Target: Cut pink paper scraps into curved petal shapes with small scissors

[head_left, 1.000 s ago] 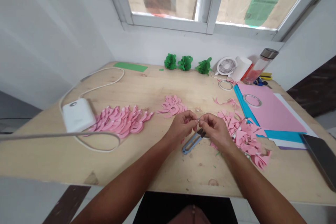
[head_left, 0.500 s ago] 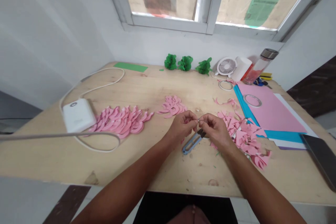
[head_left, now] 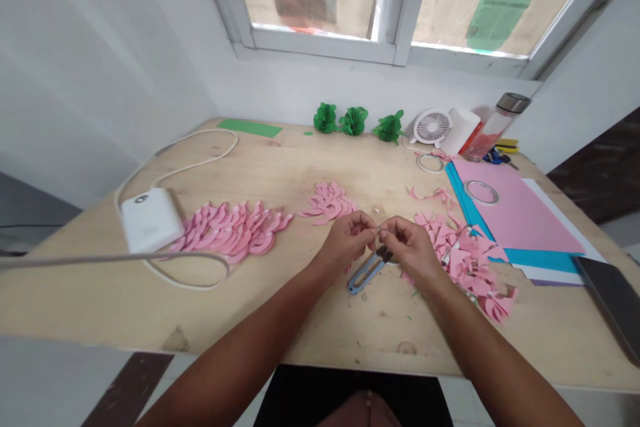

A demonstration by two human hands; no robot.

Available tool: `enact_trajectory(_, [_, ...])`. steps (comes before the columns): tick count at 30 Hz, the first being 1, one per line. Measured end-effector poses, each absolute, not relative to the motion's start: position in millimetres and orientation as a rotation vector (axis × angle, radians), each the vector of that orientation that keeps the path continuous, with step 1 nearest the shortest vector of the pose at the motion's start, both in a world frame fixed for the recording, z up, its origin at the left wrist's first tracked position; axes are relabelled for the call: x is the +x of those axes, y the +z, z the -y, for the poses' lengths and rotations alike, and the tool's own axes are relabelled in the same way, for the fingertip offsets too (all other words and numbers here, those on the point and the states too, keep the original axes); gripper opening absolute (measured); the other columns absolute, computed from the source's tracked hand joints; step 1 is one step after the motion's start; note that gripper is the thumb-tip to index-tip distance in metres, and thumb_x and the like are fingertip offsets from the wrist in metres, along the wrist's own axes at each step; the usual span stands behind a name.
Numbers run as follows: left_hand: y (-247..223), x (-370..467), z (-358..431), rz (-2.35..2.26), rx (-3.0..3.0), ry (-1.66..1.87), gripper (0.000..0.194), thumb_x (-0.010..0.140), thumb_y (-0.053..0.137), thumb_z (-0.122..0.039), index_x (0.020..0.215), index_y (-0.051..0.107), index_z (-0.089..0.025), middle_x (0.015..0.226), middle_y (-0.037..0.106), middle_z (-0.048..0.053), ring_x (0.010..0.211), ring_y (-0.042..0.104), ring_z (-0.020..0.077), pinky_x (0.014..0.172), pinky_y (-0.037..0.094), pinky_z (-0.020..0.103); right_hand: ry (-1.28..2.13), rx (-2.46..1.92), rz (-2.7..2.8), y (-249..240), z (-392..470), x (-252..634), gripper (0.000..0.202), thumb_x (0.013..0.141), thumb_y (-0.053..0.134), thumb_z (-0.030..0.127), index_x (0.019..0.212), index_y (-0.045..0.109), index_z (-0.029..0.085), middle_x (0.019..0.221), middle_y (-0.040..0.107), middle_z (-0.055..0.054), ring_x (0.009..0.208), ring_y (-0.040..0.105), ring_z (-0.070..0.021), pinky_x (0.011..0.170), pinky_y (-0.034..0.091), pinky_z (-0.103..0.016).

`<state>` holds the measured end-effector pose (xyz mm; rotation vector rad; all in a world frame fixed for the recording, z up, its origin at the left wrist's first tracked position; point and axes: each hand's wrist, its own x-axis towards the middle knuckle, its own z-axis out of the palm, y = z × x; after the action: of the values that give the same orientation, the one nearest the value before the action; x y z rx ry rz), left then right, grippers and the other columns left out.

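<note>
My left hand (head_left: 351,238) and my right hand (head_left: 411,245) meet fingertip to fingertip above the wooden table. Both are pinched closed on something tiny that I cannot make out. Beneath them lies a small blue-handled cutter (head_left: 366,275), its dark end partly under my right hand. Curved pink paper pieces (head_left: 329,203) are heaped just behind my left hand. A larger row of curved pink pieces (head_left: 237,230) lies farther left. Pink paper scraps (head_left: 465,257) spread beside my right hand and forearm.
A white power bank (head_left: 151,220) with a looping cable is at the left. Green paper shapes (head_left: 354,121), a small fan (head_left: 433,127) and a bottle (head_left: 497,128) line the back. Pink sheets (head_left: 530,213) and a dark phone (head_left: 611,303) lie right.
</note>
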<state>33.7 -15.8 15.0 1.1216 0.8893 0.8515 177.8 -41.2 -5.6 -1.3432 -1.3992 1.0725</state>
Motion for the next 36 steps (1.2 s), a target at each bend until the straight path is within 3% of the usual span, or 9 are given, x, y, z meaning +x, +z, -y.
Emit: enact_trajectory(36, [13.0, 30.8, 14.2, -0.895, 1.147, 0.862, 0.01, 0.067, 0.058, -0.023, 0.066, 0.053, -0.014, 0.051, 0.051, -0.004, 0.034, 0.031, 0.0016, 0.035, 0.02, 0.015, 1.043, -1.344, 1.409, -3.5, 42.9, 178.0, 0.015, 0.077, 0.055, 0.031, 0.072, 0.056, 0.016, 0.056, 0.049, 0.004, 0.049, 0.047, -0.0088, 0.047, 0.039, -0.02])
